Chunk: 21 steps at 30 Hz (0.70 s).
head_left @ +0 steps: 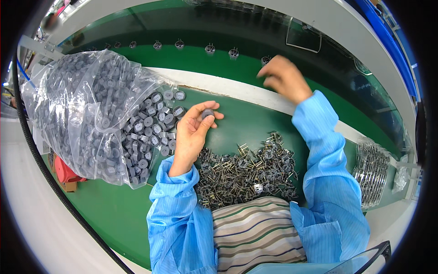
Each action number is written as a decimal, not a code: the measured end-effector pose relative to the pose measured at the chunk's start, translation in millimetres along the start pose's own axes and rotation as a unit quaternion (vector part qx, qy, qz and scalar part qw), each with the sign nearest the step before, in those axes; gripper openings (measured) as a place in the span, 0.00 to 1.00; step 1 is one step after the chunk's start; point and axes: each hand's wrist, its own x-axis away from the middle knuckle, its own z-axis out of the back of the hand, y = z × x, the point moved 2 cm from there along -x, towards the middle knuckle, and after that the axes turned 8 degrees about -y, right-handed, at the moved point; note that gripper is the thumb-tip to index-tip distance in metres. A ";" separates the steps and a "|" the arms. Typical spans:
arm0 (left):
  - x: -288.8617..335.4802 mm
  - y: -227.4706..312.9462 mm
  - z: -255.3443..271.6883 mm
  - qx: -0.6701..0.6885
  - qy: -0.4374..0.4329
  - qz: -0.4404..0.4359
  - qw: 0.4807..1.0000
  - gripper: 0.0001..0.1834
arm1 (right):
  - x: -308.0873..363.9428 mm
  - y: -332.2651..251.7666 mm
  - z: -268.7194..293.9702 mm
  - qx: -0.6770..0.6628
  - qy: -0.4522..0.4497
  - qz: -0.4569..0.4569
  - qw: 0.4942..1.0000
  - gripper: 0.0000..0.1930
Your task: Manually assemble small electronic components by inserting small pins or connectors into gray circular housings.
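Observation:
My left hand (193,130) is closed around a small grey round plastic housing (207,112), pinched between thumb and fingers above the green bench. My right hand (285,78), blurred by motion, reaches over the white rail by the green belt. Its fingers look slightly apart, and I see nothing between them. Just beyond those fingertips a plug part with pins (266,60) stands on the belt. Below my hands lies a heap of dark pin inserts with brass-coloured prongs (248,171). Grey housings (148,121) spill from a clear plastic bag (82,114) left of my left hand.
Several pinned parts (210,49) stand spaced along the green belt (191,61) beyond the white rail (219,83). At the right is a stack of metal pin parts (372,171). A black cable (50,178) crosses the left side, near a red container (67,170).

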 end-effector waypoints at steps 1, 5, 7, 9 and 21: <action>-0.9 -2.3 -2.0 0.029 -0.012 0.017 0.999 0.17 | 3.9 -18.6 -5.1 -0.077 -0.100 0.105 0.986 0.14; 0.4 -4.6 -5.1 0.063 -0.024 0.034 0.997 0.18 | 20.7 -83.6 -45.1 -0.214 -0.289 0.242 0.901 0.10; 1.5 -5.9 -7.2 0.049 -0.019 0.032 0.998 0.20 | 22.3 -86.7 -63.4 -0.222 -0.294 0.226 0.902 0.09; 0.8 -8.2 -9.8 0.051 0.021 -0.007 0.998 0.22 | 21.3 -85.6 -68.9 -0.229 -0.300 0.212 0.902 0.09; 1.7 -8.0 -4.6 0.006 0.020 -0.005 1.000 0.18 | 11.1 -64.7 -47.0 -0.084 -0.152 -0.016 0.985 0.11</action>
